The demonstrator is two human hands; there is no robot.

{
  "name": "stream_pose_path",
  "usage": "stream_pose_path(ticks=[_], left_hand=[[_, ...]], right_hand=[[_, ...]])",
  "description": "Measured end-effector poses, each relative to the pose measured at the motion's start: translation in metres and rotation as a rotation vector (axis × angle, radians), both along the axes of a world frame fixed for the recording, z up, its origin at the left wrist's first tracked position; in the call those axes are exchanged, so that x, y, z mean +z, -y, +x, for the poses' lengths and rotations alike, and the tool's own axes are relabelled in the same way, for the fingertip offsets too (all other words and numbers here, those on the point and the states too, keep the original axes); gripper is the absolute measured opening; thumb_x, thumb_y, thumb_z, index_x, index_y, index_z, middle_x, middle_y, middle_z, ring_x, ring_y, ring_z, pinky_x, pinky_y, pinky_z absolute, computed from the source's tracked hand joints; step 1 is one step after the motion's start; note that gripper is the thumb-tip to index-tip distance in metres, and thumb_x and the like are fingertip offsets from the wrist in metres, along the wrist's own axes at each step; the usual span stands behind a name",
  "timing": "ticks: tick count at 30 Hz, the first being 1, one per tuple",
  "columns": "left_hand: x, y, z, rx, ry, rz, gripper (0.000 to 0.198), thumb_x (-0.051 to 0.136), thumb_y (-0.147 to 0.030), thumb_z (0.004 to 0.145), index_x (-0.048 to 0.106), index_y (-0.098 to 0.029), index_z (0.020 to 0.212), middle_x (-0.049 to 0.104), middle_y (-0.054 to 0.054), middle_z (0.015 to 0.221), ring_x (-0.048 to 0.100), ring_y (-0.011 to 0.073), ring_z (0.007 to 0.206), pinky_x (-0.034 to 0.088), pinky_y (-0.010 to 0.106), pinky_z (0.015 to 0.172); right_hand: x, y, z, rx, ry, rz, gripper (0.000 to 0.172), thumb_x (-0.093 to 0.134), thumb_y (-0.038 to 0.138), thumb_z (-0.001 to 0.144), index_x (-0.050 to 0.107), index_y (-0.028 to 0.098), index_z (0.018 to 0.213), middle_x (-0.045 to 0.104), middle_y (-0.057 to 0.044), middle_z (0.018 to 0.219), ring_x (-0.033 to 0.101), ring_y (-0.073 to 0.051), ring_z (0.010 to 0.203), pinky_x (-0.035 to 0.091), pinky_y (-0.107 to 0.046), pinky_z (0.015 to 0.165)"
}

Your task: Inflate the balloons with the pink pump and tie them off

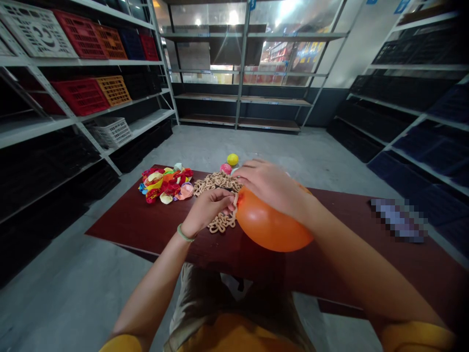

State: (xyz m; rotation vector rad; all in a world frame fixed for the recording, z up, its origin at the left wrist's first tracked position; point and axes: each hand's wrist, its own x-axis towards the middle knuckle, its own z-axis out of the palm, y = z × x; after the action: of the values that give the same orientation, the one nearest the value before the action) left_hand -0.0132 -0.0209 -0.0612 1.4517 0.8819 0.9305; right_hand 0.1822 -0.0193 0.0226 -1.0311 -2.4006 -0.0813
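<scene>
An inflated orange balloon (269, 225) lies over the front middle of the table, its knotted end turned left. My right hand (266, 183) rests along its top with long fingers bent over near the knot, holding it; the thumb is hidden. At the knot, the thumb and fingers of my left hand (210, 208) pinch a beige cord-like loop (235, 199), which touches the balloon. Just behind and below my left hand spreads a heap of similar beige loops (212, 183). Further left is a pile of deflated, many-coloured balloons (166, 183).
A yellow ball-like thing (232, 159) and a pink one (225, 168) sit at the far side of the dark red table (135, 225). A blurred-out flat object (399, 220) lies at the right. Shelves with crates (82, 95) line the left side; more racks stand behind and right.
</scene>
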Motion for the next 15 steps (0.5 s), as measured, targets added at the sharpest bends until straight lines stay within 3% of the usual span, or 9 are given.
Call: stream_pose_path(ticks=[3, 6, 8, 11, 15], left_hand=[[0.006, -0.008, 0.003, -0.001, -0.012, -0.023, 0.017, 0.065, -0.029, 0.085, 0.071, -0.016, 0.078, 0.067, 0.002, 0.068, 0.058, 0.0090, 0.056, 0.046, 0.020, 0.055], [0.015, -0.020, 0.008, -0.001, 0.004, -0.063, 0.017, 0.068, -0.030, 0.084, 0.072, -0.015, 0.076, 0.067, 0.002, 0.067, 0.053, 0.0066, 0.051, 0.043, 0.018, 0.051], [0.022, -0.027, 0.013, -0.017, 0.030, -0.096, 0.017, 0.069, -0.030, 0.083, 0.072, -0.015, 0.075, 0.067, 0.001, 0.067, 0.051, 0.0054, 0.048, 0.040, 0.017, 0.048], [0.031, -0.035, 0.022, -0.068, 0.032, -0.129, 0.017, 0.072, -0.029, 0.082, 0.071, -0.014, 0.075, 0.067, 0.001, 0.067, 0.049, 0.0042, 0.046, 0.039, 0.016, 0.046], [0.044, -0.038, 0.032, -0.067, 0.066, -0.161, 0.016, 0.072, -0.026, 0.083, 0.071, -0.012, 0.075, 0.065, 0.001, 0.067, 0.047, 0.0024, 0.045, 0.039, 0.014, 0.045]], right_hand=[[0.004, 0.027, 0.005, -0.051, -0.071, 0.044, 0.022, 0.045, 0.019, 0.100, 0.068, 0.019, 0.102, 0.070, -0.007, 0.104, 0.062, -0.020, 0.094, 0.046, -0.032, 0.079], [-0.015, 0.062, 0.006, -0.098, -0.335, -0.069, 0.021, 0.047, 0.024, 0.100, 0.068, 0.020, 0.101, 0.073, -0.005, 0.098, 0.066, -0.018, 0.088, 0.049, -0.031, 0.079], [-0.042, 0.080, 0.005, -0.074, -0.423, -0.351, 0.020, 0.052, 0.030, 0.098, 0.069, 0.022, 0.098, 0.075, -0.003, 0.092, 0.069, -0.017, 0.083, 0.052, -0.030, 0.078], [-0.089, 0.090, 0.000, -0.007, -0.614, -0.812, 0.029, 0.052, 0.038, 0.098, 0.067, 0.023, 0.117, 0.073, -0.005, 0.117, 0.068, -0.020, 0.106, 0.053, -0.035, 0.093], [-0.130, 0.075, -0.007, 0.065, -0.963, -1.138, 0.043, 0.063, 0.047, 0.091, 0.064, 0.023, 0.128, 0.067, -0.009, 0.131, 0.059, -0.025, 0.126, 0.044, -0.046, 0.110]])
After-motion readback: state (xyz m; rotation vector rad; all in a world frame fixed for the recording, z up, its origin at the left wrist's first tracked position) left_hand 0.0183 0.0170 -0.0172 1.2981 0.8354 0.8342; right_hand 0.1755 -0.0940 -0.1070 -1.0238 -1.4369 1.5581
